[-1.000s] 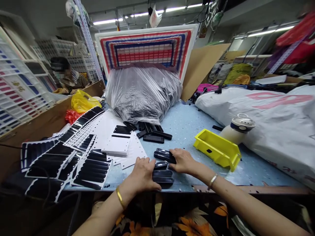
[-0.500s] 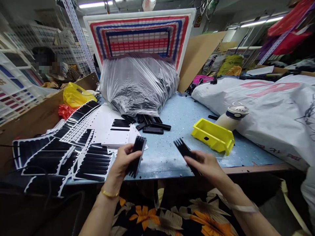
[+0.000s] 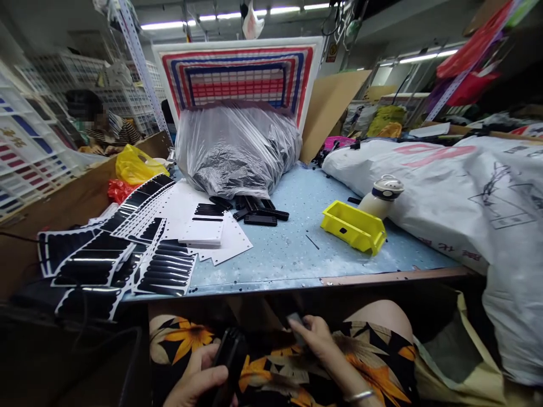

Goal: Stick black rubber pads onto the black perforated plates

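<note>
Low over my lap, below the table edge, my left hand [image 3: 197, 373] is closed around black plastic pieces [image 3: 231, 353] with a glossy side; I cannot tell how many. To the right, my right hand [image 3: 318, 336] pinches a flat dark-grey piece [image 3: 299, 328] between thumb and fingers, its far end lost in shadow. On the table, a small pile of similar black plastic pieces [image 3: 261, 219] spills from the mouth of a translucent plastic bag [image 3: 237, 152]. White sheets with black rounded strips [image 3: 165, 271] are spread at the left.
A yellow bin [image 3: 352, 229] and a pale bottle [image 3: 382, 198] stand right of centre. A large white sack [image 3: 445, 181] covers the right side. One thin black strip [image 3: 313, 242] lies on the blue tabletop [image 3: 280, 260]. Behind at the left, a person [image 3: 102, 124] sits.
Both hands have dropped from the table's front edge to my lap, still holding pieces. The view has shifted slightly. A thin black strip shows on the tabletop where my right hand was.
</note>
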A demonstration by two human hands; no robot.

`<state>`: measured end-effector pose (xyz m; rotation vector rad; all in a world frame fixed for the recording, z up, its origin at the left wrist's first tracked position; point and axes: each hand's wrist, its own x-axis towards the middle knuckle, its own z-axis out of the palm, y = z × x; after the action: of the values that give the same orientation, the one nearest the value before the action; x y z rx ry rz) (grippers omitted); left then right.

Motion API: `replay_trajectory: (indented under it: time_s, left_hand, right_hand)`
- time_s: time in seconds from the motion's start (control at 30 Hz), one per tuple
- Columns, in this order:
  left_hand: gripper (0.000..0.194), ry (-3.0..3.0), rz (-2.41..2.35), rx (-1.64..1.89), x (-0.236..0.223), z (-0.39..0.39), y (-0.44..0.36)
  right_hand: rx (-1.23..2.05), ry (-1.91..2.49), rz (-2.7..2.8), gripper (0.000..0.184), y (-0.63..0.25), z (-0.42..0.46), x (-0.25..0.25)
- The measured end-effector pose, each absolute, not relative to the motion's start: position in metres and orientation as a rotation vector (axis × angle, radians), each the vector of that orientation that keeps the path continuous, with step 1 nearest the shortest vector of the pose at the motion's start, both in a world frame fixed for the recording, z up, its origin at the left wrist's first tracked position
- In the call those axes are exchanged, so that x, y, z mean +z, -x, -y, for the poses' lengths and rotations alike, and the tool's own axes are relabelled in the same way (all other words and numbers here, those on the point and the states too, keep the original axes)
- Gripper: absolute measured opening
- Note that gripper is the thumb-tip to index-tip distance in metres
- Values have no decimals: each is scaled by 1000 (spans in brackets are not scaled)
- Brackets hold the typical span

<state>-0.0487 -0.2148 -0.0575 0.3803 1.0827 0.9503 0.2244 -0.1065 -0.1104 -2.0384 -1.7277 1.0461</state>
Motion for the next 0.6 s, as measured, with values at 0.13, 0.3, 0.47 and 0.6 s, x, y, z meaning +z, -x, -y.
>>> replay_trajectory:
  time_s: [0.13, 0.3, 0.47, 0.6]
  left_hand:
    - [66, -399, -1105, 926, -76, 207, 52]
    - [61, -383, -1046, 961, -90, 197, 51]
    - [57, -259, -1079, 1041, -98, 195, 53]
    - [51, -258, -1022, 1061, -110, 190, 54]
  right_hand:
    - [768, 2238, 1900, 27, -256, 97, -104]
    - [753, 2159, 2335, 10, -235, 76, -90]
    - [806, 2027, 2665, 10, -196, 62, -73]
    - [831, 1935, 2762, 14, -166, 70, -73]
